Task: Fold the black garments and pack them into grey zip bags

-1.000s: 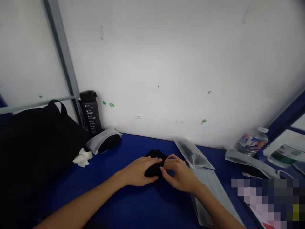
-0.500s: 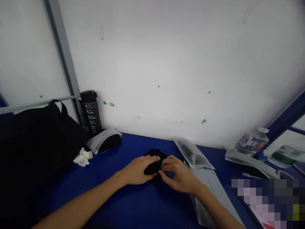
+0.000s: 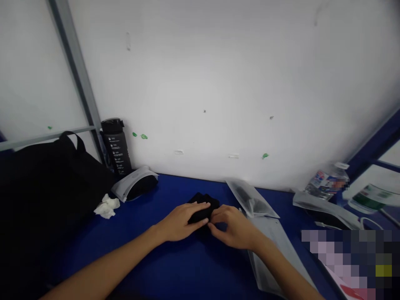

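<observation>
A small bundle of black folded cloth [image 3: 200, 214] lies on the blue tabletop [image 3: 175, 271] in front of me. My left hand [image 3: 184, 218] rests over its left side, fingers across the top and thumb along the near edge, gripping it. At its right edge, the fingers of my right hand [image 3: 229, 225] are bent into a pinch on the fabric. The bundle's exact kind cannot be made out, and part of it is hidden under my fingers.
A black bag [image 3: 56, 179], crumpled tissue [image 3: 107, 206], black bottle [image 3: 116, 150] and pouch with black contents [image 3: 136, 183] stand left. Frosted plastic bags [image 3: 253, 200] lie by my right forearm. Further right are a clear bottle [image 3: 328, 183] and another pouch [image 3: 325, 208]. A white wall [image 3: 200, 83] rises behind.
My left thumb has shifted up along the near edge of the cloth, and the bundle's top outline has changed slightly. The right hand keeps its pinch. The whole view has shifted a little.
</observation>
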The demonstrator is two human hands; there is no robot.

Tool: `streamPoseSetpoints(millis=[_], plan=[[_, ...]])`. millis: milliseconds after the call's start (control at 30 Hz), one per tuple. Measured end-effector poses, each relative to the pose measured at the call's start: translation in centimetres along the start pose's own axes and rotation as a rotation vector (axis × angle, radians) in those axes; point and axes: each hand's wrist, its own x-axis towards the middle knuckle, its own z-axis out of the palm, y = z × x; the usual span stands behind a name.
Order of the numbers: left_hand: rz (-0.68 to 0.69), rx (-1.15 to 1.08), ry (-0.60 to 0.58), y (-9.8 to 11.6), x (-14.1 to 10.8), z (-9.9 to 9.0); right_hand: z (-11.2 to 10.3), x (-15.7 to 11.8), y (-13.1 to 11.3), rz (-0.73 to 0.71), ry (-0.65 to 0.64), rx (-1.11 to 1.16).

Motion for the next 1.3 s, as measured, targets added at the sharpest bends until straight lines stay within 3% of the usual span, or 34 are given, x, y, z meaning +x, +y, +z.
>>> streamPoseSetpoints(millis=[167,333,467,600,733,900,1000,1100,1300], plan=[[0.035,0.021,-0.054,-0.4,0.1,0.3,-0.3,0.0,-0.2,-0.004,-0.02,0.004],[0.068,0.018,-0.071,-0.9,0.4,0.1,-0.8,0.1,0.3,0.024,0.084,-0.103],[0.129,-0.001,-0.092,-0.9,0.3,-0.5,-1.7,-0.4,1.9,0.359,0.099,-0.267],[0.101,0.0,-0.12,-0.4,0.1,-1.2,-2.4,-1.1,3.1,0.605,-0.054,-0.324],[0.064,-0.031,-0.144,0.0,0.0,-1.5,-2.1,-1.4,3.3,0.599,-0.217,-0.26],[0.074,-0.02,-0.135,-0.2,0.0,-1.3,-2.3,-1.2,2.9,0.533,-0.125,-0.252],[0.106,-0.02,-0.126,-0.5,0.0,-1.1,-2.9,-1.3,2.8,0.582,-0.053,-0.312],[0.151,-0.019,-0.15,-0.7,0.0,-1.2,-3.0,-1.6,2.9,0.636,-0.155,-0.287],[0.192,-0.025,-0.202,-0.6,0.0,-1.5,-1.8,-1.6,2.8,0.504,-0.256,-0.195]])
